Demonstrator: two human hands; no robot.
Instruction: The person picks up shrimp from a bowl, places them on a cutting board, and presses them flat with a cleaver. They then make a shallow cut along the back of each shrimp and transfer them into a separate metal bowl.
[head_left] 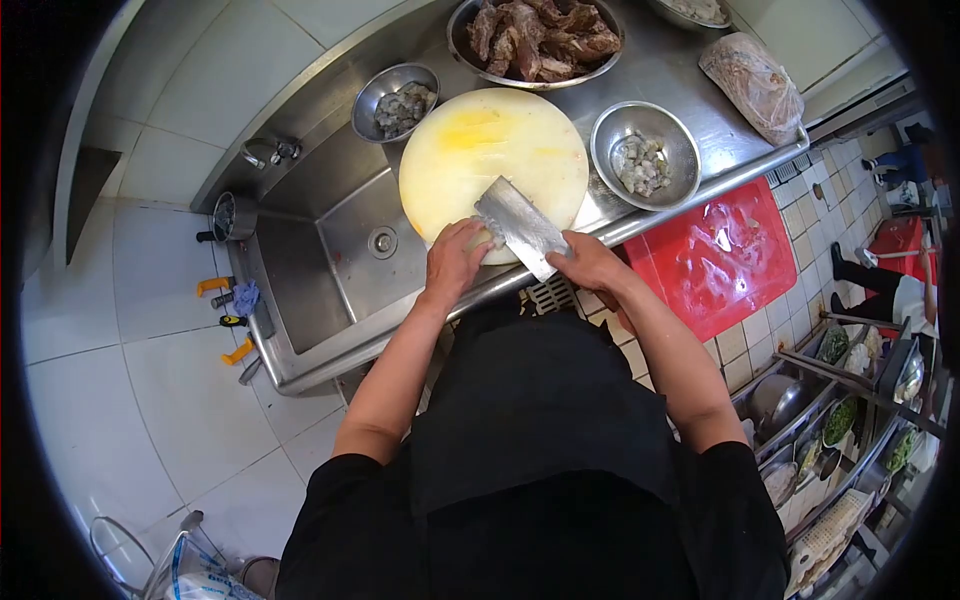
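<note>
A wide steel cleaver [522,225] lies over the front part of a round, yellowish cutting board [490,140]. Its handle is in my right hand [590,264], with the fingers wrapped round it. My left hand [456,262] is at the board's front edge, left of the blade, its fingers curled over a small pale greyish piece [487,238]. Right of the board stands a steel bowl [603,150] with cut pale pieces [641,165]. Behind the board at the left, a smaller steel bowl [432,80] holds greyish pieces [402,108].
A large bowl of brown meat [545,38] stands behind the board, a plastic-wrapped bundle [752,85] at the back right. Left is a steel sink [360,255]. A red tray [712,255] lies beyond the counter edge. Another person's legs [868,283] show at far right.
</note>
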